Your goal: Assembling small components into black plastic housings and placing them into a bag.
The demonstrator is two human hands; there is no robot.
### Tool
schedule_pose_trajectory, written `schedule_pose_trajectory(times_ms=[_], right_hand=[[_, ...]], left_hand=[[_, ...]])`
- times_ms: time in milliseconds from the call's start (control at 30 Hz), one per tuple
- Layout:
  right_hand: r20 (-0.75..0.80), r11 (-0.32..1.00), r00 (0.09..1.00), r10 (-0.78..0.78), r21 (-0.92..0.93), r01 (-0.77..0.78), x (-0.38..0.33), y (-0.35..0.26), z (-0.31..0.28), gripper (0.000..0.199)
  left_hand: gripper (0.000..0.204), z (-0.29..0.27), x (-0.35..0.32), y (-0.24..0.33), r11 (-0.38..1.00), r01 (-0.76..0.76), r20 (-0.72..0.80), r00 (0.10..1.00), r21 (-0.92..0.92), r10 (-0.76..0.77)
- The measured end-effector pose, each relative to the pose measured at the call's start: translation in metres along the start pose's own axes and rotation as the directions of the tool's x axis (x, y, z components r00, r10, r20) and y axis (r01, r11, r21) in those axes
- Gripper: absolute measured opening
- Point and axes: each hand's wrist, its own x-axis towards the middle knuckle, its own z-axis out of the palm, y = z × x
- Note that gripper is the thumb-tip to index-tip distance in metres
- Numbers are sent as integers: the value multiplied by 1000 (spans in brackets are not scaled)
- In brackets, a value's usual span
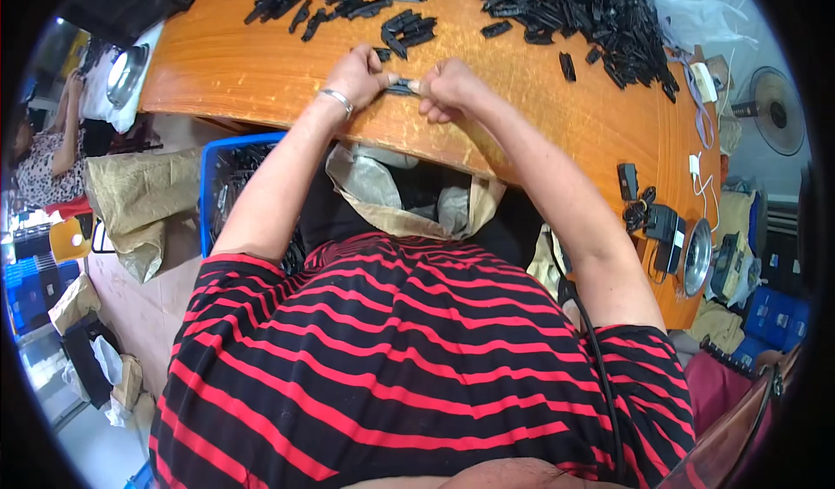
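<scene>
Both my hands meet over the near edge of the wooden table, pinching one small black plastic part (401, 87) between them. My left hand (357, 77), with a silver bracelet at the wrist, grips its left end. At the other end, the thumb and fingers of my right hand (446, 89) are closed on it. The exact kind of part is too small to tell. Just beyond my hands lies a little cluster of similar black parts (407, 30). A large heap of them (565, 6) spreads over the far right of the table.
Below the table's edge (304, 117) an open beige sack (409, 219) sits at my lap. A blue crate (209, 193) of dark parts stands to its left. A power adapter (665, 228), cables and a metal dish (698, 257) lie at right. Another person (61, 154) sits far left.
</scene>
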Motion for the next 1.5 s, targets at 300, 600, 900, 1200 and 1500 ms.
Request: schedule_pose_trajectory(times_ms=[300,600,900,1200,1500], right_hand=[[98,924,940,-326,-178,339,-60,57,22,14],[253,330,699,-668,-742,584,-75,82,55,19],[38,302,505,-863,-762,573,16,-6,53,12],[103,259,585,-804,-825,501,27,-8,60,11],[-57,334,394,-917,-649,684,-3,-11,37,23]], left_hand=[[24,-18,-51,-13,972,-37,45,998,-232,49],[26,-73,28,-54,990,-13,-576,812,143,94],[27,-68,62,-44,936,98,-464,883,339,76],[21,-78,18,-64,998,-55,-358,933,-43,36],[20,-65,-20,-37,699,165,274,961,-696,46]])
